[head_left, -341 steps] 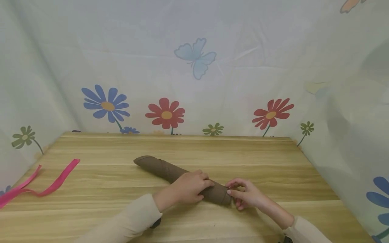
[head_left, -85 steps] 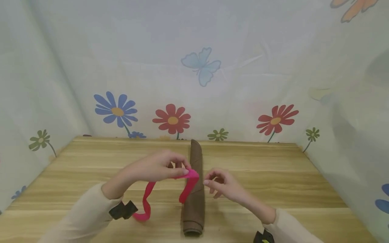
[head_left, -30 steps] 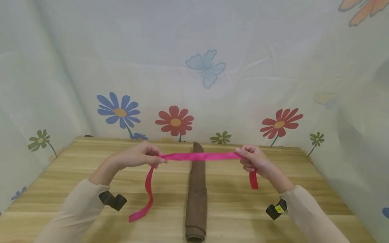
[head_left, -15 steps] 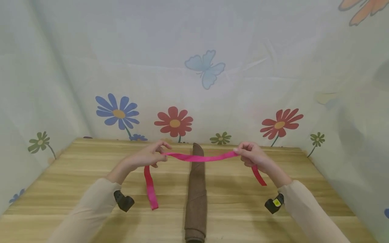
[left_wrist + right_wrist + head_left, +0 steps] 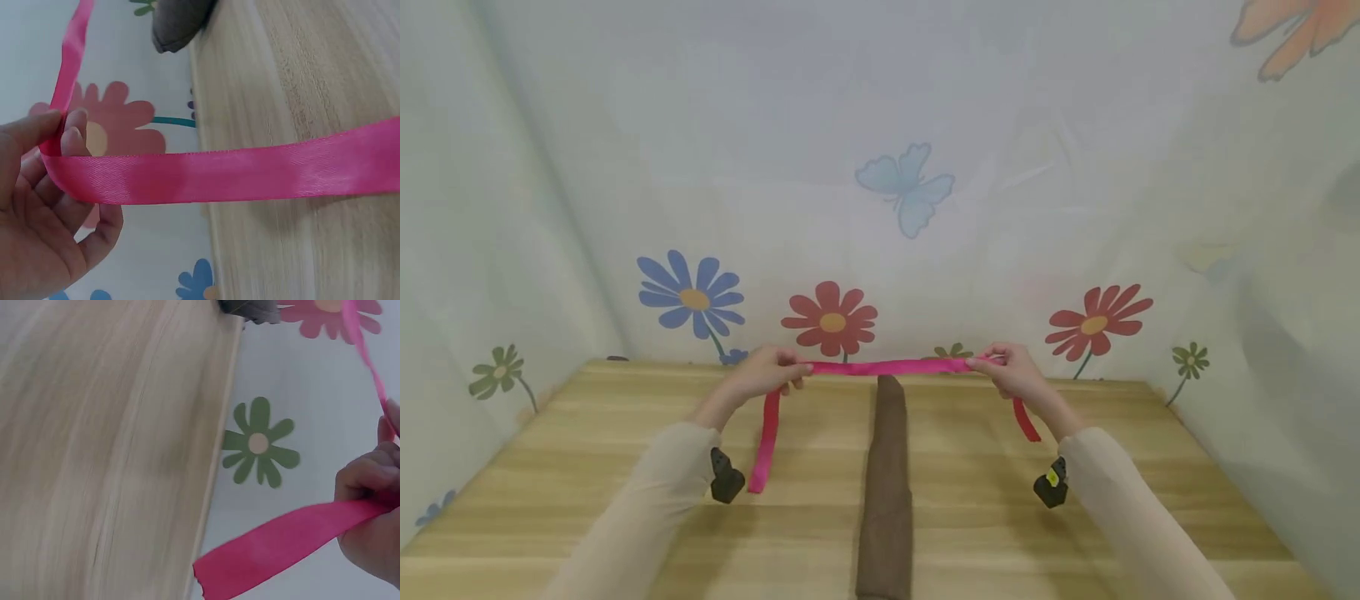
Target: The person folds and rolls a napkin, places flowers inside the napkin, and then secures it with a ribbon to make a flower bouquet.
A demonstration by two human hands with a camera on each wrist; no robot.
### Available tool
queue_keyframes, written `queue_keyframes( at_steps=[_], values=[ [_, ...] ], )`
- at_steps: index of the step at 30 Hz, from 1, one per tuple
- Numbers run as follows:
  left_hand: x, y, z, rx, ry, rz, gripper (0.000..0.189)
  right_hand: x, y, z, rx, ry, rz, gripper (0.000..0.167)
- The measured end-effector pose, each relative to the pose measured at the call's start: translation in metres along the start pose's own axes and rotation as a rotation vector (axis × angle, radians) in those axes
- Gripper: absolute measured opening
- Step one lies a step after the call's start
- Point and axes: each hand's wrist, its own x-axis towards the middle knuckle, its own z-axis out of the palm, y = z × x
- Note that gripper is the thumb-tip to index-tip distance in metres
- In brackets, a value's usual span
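Note:
A pink satin ribbon [image 5: 887, 367] is stretched nearly straight between both hands, near the far edge of the table. My left hand [image 5: 767, 372] pinches it between thumb and fingers, and one tail hangs below that hand. On the other side my right hand [image 5: 1013, 371] pinches the ribbon, with a shorter tail hanging down. Beneath the stretched part lies a rolled brown cloth [image 5: 886, 492], pointing away from me, its far tip just under the ribbon. In the right wrist view, the cut end of the ribbon [image 5: 269, 553] shows, and part of the right hand is out of frame.
The wooden table [image 5: 1000, 517] ends at a white curtain [image 5: 760, 125] printed with flowers and a butterfly. Curtain also hangs along both sides. Small black cameras are strapped at both sleeves.
Earlier the cloth lay slantwise under both hands; it then pointed away from me. The left hand brought the ribbon over, the right took hold, and both have moved toward the cloth's far end.

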Motion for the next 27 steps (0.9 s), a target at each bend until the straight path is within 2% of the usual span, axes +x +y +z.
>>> queue_keyframes(
  at_steps=[4,8,12,16,18,23,27],
  values=[
    [0.021,-0.004,0.011,0.0,0.097,-0.042,0.023,0.017,0.007,0.012,-0.083,0.059,-0.036,0.028],
    [0.036,-0.006,0.02,0.0,0.188,-0.108,0.024,0.03,0.013,0.023,-0.184,0.119,-0.056,0.026],
    [0.048,-0.012,0.025,0.02,0.232,-0.148,0.024,0.043,0.018,0.03,-0.227,0.172,-0.039,0.023],
    [0.055,-0.018,0.035,0.069,0.246,-0.18,0.023,0.049,0.024,0.033,-0.257,0.189,-0.035,0.023],
    [0.057,-0.018,0.039,0.121,0.254,-0.187,0.023,0.051,0.026,0.033,-0.275,0.195,-0.034,0.022],
    [0.062,-0.014,0.048,0.266,0.222,-0.195,0.023,0.057,0.034,0.034,-0.331,0.209,-0.027,0.02],
    [0.065,-0.01,0.053,0.335,0.206,-0.2,0.022,0.059,0.039,0.034,-0.351,0.184,-0.01,0.017]
  ],
)
